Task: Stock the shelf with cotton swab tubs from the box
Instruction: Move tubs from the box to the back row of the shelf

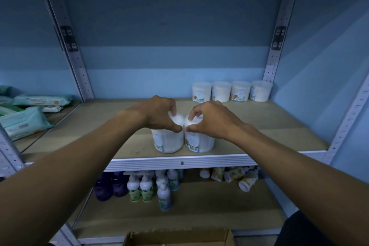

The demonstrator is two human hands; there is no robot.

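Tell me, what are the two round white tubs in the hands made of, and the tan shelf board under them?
The two round white tubs look like thin see-through plastic: white swabs seem to show through the glossy walls, and paper barcode labels are stuck on. The tan shelf board looks like matte fibreboard or wood, probably; its front edge is ribbed pale metal.

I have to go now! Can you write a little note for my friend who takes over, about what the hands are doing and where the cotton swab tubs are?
Left hand: grips the lid of the left tub from above.
Right hand: grips the lid of the right tub the same way.
Both tubs stand upright, side by side, near the front edge of the shelf.
Done: four tubs already stand in a row at the back right.
Left: let go of these two or slide them back toward the row, then fetch more from the box below. What is inside the box cannot be seen.
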